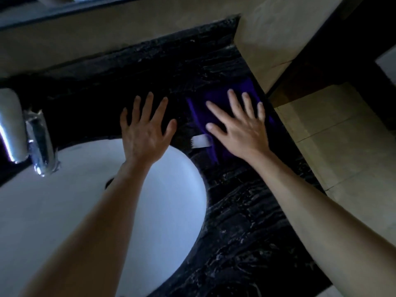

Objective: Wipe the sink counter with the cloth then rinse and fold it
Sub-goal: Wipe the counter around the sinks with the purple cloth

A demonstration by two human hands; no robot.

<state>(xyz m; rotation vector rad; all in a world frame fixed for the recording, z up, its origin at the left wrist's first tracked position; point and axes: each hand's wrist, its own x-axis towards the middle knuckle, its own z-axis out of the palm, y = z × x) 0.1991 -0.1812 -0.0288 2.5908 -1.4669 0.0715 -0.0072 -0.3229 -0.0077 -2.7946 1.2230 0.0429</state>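
Note:
A purple cloth [201, 116] with a white tag [201, 141] lies flat on the black marble counter [235, 221], right of the sink. My right hand [240, 127] is spread flat over the cloth, fingers apart, and covers its middle and right part. My left hand [145, 127] hovers or rests with spread fingers on the bare counter at the far rim of the white basin [64, 211], left of the cloth and apart from it.
A chrome faucet [27, 133] stands at the left above the basin. The counter ends at a beige wall at the back and a wall corner [272, 39] at the right. Beige floor tiles [342, 142] lie beyond the counter's right edge.

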